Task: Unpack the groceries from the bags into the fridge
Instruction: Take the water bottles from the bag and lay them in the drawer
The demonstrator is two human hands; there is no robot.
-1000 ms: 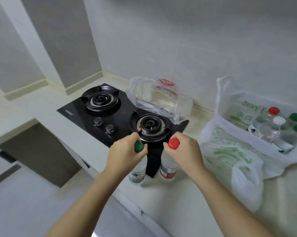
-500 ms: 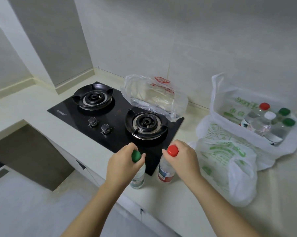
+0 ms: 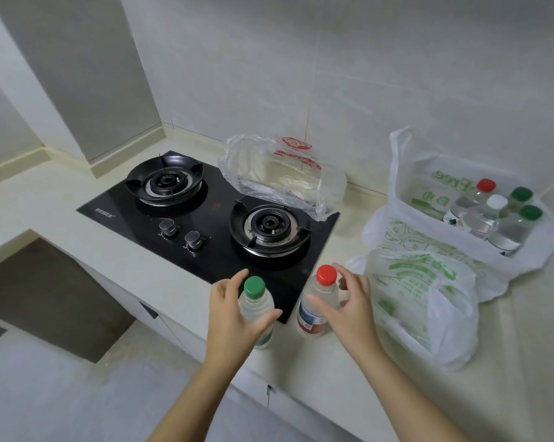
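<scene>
Two water bottles stand upright on the pale counter at the near right corner of the black gas hob. The green-capped bottle has its base just in front of the hob's front edge, close to the counter's own drop-off to the floor. The red-capped bottle stands just right of that same hob corner, with a narrow gap between the two.

The left hand brackets the green-capped bottle with its fingers spread wide: the thumb reaches across the front of the body and the index finger rises behind the neck. The right hand does the same around the red-capped bottle, thumb in front and fingers fanned behind the cap. Neither hand is closed, and whether the fingertips touch the plastic cannot be told.

Right of the hob, a white bag with green print slumps on the counter, its near fold just beside the right hand. More capped bottles stand inside its far end. A clear plastic bag lies over the hob's far right corner, against the wall. Bare counter runs along the hob's left and front sides.
</scene>
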